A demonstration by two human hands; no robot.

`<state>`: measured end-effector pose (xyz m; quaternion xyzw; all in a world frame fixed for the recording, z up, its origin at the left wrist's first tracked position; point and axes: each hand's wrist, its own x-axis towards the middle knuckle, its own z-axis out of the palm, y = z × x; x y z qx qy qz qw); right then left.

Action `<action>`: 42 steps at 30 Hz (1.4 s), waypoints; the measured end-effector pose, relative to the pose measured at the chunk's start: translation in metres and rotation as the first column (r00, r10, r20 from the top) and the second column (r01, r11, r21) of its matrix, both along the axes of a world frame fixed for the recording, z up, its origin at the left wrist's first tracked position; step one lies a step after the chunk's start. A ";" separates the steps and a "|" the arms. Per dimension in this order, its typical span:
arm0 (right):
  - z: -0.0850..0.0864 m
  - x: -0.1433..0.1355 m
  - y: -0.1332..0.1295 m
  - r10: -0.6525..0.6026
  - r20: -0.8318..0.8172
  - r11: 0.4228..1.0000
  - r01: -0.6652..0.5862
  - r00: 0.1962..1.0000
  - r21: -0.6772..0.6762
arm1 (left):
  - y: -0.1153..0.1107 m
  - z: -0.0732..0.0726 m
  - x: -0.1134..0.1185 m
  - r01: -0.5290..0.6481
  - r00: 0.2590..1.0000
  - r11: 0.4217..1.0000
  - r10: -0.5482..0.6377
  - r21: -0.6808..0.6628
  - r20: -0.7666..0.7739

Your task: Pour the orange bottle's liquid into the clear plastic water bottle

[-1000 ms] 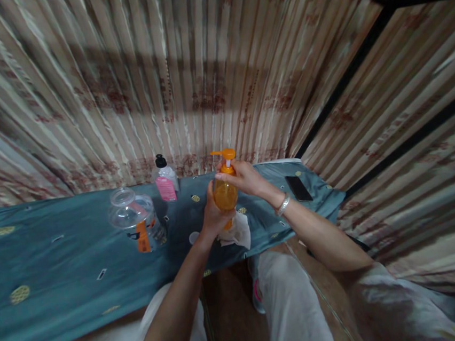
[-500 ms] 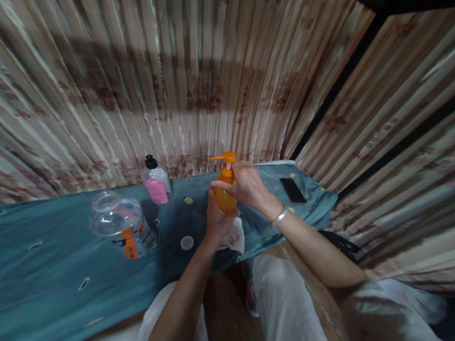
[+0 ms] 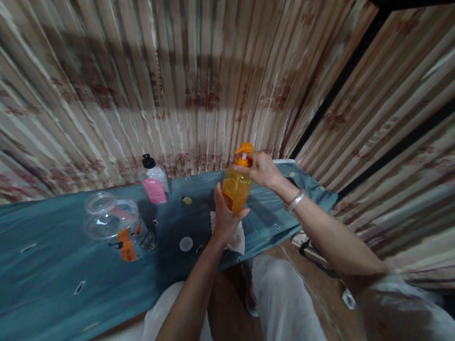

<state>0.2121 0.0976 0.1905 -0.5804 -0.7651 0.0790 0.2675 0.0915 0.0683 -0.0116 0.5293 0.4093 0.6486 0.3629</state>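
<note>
Between my two hands is a clear pump bottle [image 3: 236, 188] of yellow-orange liquid, tilted a little to the right. My left hand [image 3: 227, 217] is wrapped round its lower part, thumb up along the left side. At the neck, my right hand [image 3: 260, 168] has its fingers closed on the orange pump top [image 3: 244, 151]; whether the collar is loose I cannot tell. A crumpled white tissue [image 3: 236, 240] lies on the blue cloth, partly behind my left hand and wrist. Left of it sits a small round translucent lid [image 3: 186, 243].
A large clear plastic jar [image 3: 114, 224] with an orange label stands at the left. Behind it is a bottle [image 3: 154, 183] with a black cap and pink label. My right hand partly covers a dark phone [image 3: 292, 180]. Pleated curtains [image 3: 202, 76] hang along the back and right.
Both hands and the pump bottle have shifted right. My right hand has moved up to the pump top, and the spout has turned. More of the bottle's body shows now.
</note>
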 end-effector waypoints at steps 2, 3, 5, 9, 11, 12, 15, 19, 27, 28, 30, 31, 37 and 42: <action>-0.002 0.008 0.015 0.031 -0.056 0.999 -0.033 0.998 -0.030 | -0.001 -0.003 0.003 0.015 1.000 1.000 -0.015 -0.027 -0.009; -0.004 0.012 0.022 0.039 -0.096 0.998 -0.044 0.995 -0.047 | -0.002 -0.005 0.004 0.020 1.000 0.999 -0.020 -0.041 -0.016; -0.008 0.018 0.037 0.049 -0.222 0.993 -0.070 0.974 -0.090 | -0.006 -0.007 0.005 0.029 0.999 0.997 -0.031 -0.066 -0.027; -0.012 0.027 0.068 0.051 -0.447 0.976 -0.139 0.893 -0.166 | -0.014 -0.011 0.002 0.045 0.997 0.994 -0.050 -0.103 -0.052; -0.013 0.030 0.084 0.052 -0.484 0.970 -0.159 0.874 -0.183 | -0.018 -0.011 -0.001 0.045 0.997 0.992 -0.053 -0.120 -0.064; -0.012 0.031 0.091 0.051 -0.501 0.967 -0.168 0.864 -0.190 | -0.019 -0.010 -0.004 0.044 0.996 0.991 -0.053 -0.127 -0.069; -0.011 0.035 0.113 0.045 -0.543 0.963 -0.180 0.838 -0.199 | -0.023 -0.008 -0.011 0.033 0.996 0.988 -0.045 -0.150 -0.081; -0.009 0.041 0.138 0.030 -0.578 0.963 -0.180 0.816 -0.203 | -0.028 -0.004 -0.021 0.015 0.995 0.985 -0.032 -0.172 -0.095; -0.006 0.045 0.168 0.017 -0.595 0.955 -0.190 0.803 -0.229 | -0.034 -0.001 -0.036 -0.009 0.993 0.983 -0.012 -0.181 -0.115; -0.005 0.046 0.170 0.017 -0.597 0.952 -0.195 0.802 -0.235 | -0.035 -0.001 -0.037 -0.009 0.993 0.983 -0.012 -0.181 -0.117; -0.003 0.048 0.171 0.017 -0.601 0.947 -0.206 0.799 -0.248 | -0.036 -0.001 -0.039 -0.008 0.993 0.983 -0.014 -0.182 -0.119; -0.002 0.049 0.171 0.016 -0.603 0.944 -0.211 0.797 -0.254 | -0.037 -0.001 -0.040 -0.006 0.993 0.983 -0.016 -0.183 -0.120; -0.006 0.056 0.163 -0.013 -0.624 0.947 -0.191 0.782 -0.258 | -0.040 -0.004 -0.049 0.004 0.991 0.982 -0.029 -0.188 -0.128; -0.018 0.056 0.154 -0.031 -0.644 0.960 -0.156 0.764 -0.231 | -0.044 -0.005 -0.064 -0.002 0.988 0.983 -0.026 -0.183 -0.150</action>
